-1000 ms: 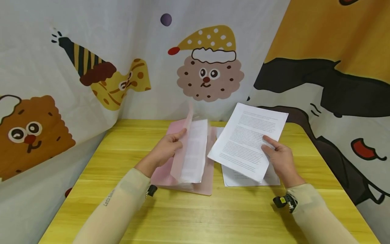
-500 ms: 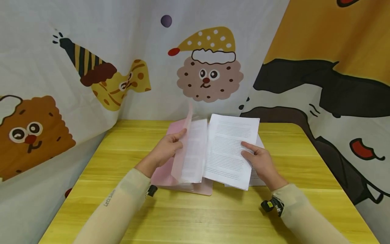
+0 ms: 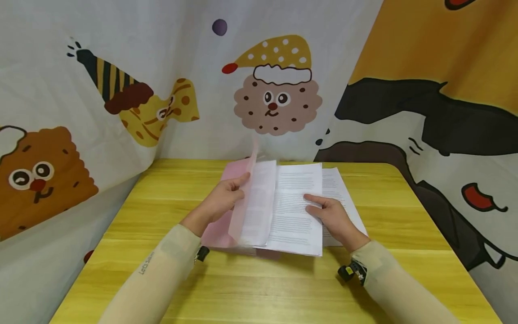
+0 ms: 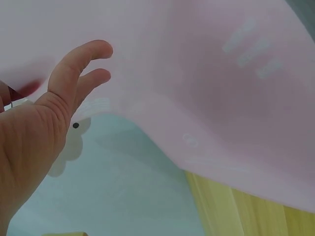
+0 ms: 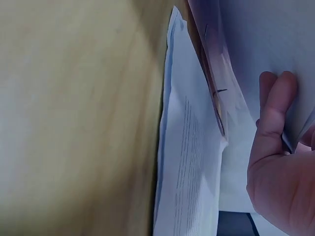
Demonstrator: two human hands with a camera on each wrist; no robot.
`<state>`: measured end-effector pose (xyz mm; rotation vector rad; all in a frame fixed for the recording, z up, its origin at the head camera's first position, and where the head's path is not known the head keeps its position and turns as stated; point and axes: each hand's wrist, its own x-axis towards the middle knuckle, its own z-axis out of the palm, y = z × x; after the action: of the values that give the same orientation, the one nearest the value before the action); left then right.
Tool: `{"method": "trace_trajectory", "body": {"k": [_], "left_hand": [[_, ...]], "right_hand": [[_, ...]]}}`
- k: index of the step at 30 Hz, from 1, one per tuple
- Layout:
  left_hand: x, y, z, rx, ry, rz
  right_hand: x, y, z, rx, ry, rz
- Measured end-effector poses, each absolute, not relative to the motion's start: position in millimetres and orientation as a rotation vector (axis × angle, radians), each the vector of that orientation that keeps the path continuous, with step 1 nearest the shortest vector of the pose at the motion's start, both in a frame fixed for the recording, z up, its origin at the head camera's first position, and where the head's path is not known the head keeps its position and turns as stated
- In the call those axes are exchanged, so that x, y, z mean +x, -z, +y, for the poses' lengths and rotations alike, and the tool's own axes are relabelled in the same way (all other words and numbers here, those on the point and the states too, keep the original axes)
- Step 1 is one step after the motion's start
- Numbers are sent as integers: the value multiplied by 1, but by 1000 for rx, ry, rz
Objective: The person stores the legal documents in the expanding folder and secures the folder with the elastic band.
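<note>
A pink folder point(image 3: 218, 231) lies opened on the table, with white printed pages inside. My left hand point(image 3: 222, 198) pinches its translucent pink flap point(image 3: 241, 218) and keeps it raised; the flap point(image 4: 236, 113) spreads wide in the left wrist view. My right hand point(image 3: 333, 220) grips the right edge of some printed sheets point(image 3: 295, 229) between thumb and fingers. Their left side reaches under or against the folder's inner pages, which hide it. Below and right of that hand, more printed paper point(image 3: 341, 195) rests on the table, also visible as a thin paper stack point(image 5: 182, 167) in the right wrist view.
The yellow wood-grain table point(image 3: 259, 292) extends to both sides and in front of the papers. A cartoon-printed cloth point(image 3: 202, 144) hangs directly behind the table's far edge. Each wrist wears a small black camera point(image 3: 346, 272).
My right hand has carried the printed sheets leftward and down, from above the loose paper to against the folder's pages. My left hand stays on the raised flap.
</note>
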<state>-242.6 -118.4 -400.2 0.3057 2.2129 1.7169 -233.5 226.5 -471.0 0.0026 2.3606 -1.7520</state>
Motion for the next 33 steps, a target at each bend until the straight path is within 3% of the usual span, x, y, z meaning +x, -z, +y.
{"method": "trace_trajectory", "body": {"k": [17, 33], "left_hand": [[-241, 400, -112, 306, -1698, 2226], [-241, 403, -112, 320, -1706, 2218]], "right_hand": [[-256, 486, 171, -32, 1708, 2347], [-247, 484, 202, 134, 1821, 2205]]}}
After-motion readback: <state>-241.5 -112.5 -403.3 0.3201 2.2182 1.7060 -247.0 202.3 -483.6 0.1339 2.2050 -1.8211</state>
